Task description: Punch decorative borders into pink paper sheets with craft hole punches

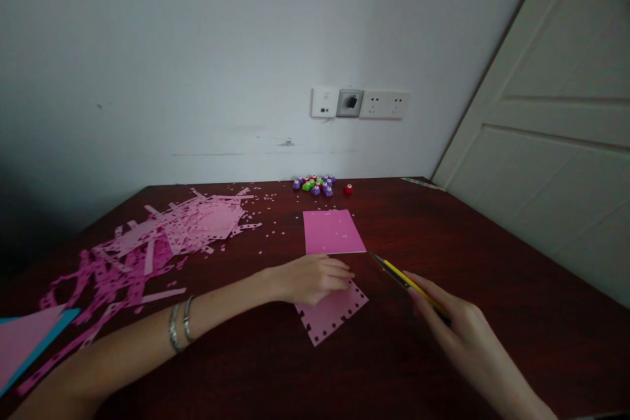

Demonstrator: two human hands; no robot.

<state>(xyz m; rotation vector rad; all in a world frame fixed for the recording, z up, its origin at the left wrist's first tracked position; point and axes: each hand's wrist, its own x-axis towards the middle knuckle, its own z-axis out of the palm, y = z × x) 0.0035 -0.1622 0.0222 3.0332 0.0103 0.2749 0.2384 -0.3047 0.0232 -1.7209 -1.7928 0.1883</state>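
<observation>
My left hand (317, 280), fingers curled and close together, is on a light pink sheet of paper (329, 316) with small shapes punched along its edges. The hand covers the sheet's far part, so I cannot see exactly how the fingertips grip it. In my right hand (445, 321) is a yellow and black utility knife (406, 281), its tip pointing left and away from me. Just beyond my left hand lies a neat stack of brighter pink square paper (332, 231) with tiny paper bits on top. The knife tip is close to the stack's near right corner.
Pink paper scraps and strips (182, 230) are heaped on the left of the dark red table (443, 236). Pink and blue sheets (29, 341) lie at the left edge. Several small coloured craft punches (315, 185) sit by the wall, below the sockets (384, 105).
</observation>
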